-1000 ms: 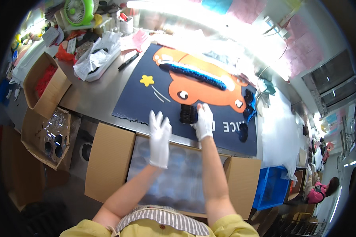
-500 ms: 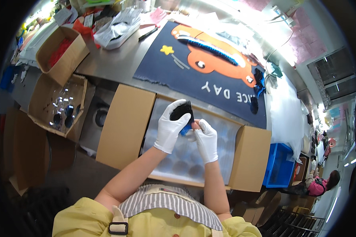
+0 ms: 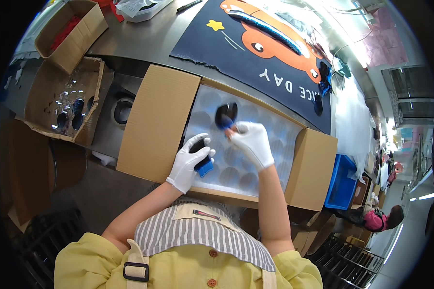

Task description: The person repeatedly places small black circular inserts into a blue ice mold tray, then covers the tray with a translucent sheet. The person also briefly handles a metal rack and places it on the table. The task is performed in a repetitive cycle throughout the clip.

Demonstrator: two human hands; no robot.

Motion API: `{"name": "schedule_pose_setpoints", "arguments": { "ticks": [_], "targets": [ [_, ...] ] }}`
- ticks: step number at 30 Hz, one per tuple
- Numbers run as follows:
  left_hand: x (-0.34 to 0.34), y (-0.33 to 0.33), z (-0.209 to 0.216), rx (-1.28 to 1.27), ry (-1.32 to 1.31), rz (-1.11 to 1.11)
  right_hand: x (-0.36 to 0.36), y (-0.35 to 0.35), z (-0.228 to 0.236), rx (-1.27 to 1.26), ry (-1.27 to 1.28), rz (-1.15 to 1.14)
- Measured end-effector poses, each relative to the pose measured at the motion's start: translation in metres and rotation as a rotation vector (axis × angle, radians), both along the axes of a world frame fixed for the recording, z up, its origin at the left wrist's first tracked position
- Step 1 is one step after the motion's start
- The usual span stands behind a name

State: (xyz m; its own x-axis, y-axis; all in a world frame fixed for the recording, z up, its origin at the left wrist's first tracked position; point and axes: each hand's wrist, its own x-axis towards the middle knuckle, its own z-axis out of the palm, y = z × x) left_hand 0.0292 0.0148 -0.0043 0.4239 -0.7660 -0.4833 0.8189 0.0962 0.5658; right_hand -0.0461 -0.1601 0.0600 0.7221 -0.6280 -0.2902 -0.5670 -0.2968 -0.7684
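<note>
My right hand (image 3: 253, 144), in a white glove with bare fingertips, pinches a dark glossy lens (image 3: 226, 113) by its blue end. Motion slightly blurs the lens, which hangs over the carton's far left part. Lower and to the left, my white-gloved left hand (image 3: 184, 166) is closed round a stack of dark lenses (image 3: 203, 167) whose blue ends stick out below the fingers. Both hands are above an open cardboard carton (image 3: 156, 127). A whitish translucent sheet or tray with rows of round shapes (image 3: 230, 177) lies inside it.
Cardboard boxes stand at the left, one holding red pieces (image 3: 65, 32), another several dark lenses (image 3: 77, 121). Beyond the carton lies a dark printed mat (image 3: 197, 45) bearing a long row of lenses (image 3: 267, 31). A blue bin (image 3: 341, 180) sits at the right; a person (image 3: 375, 219) is farther off.
My hands were together at the stack; now they are apart. The right hand has drawn one lens away from it. My left hand has moved left with the stack, and the view has shifted.
</note>
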Motion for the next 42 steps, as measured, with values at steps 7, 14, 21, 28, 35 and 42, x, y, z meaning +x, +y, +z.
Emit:
{"name": "schedule_pose_setpoints", "arguments": {
  "ticks": [7,14,21,28,35,42],
  "targets": [
    [-0.003,0.003,0.016,0.097,0.021,0.067,0.023,-0.048,-0.025,-0.627,0.279,0.205],
    [0.000,-0.024,0.024,0.002,-0.076,0.069,-0.093,-0.131,-0.031,-0.318,0.468,-0.180],
    [-0.002,-0.049,0.017,-0.027,-0.140,0.044,-0.118,-0.114,-0.006,-0.653,0.923,-0.185],
    [-0.008,-0.085,0.020,0.083,-0.045,-0.082,-0.052,-0.078,-0.059,-0.639,0.344,-0.033],
    [-0.002,-0.127,0.017,0.165,-0.082,-0.241,-0.080,-0.086,-0.063,-0.573,0.384,-0.136],
    [-0.004,-0.109,0.013,0.047,-0.128,-0.163,-0.066,-0.061,-0.060,-0.666,0.118,-0.081]
  ]
}}
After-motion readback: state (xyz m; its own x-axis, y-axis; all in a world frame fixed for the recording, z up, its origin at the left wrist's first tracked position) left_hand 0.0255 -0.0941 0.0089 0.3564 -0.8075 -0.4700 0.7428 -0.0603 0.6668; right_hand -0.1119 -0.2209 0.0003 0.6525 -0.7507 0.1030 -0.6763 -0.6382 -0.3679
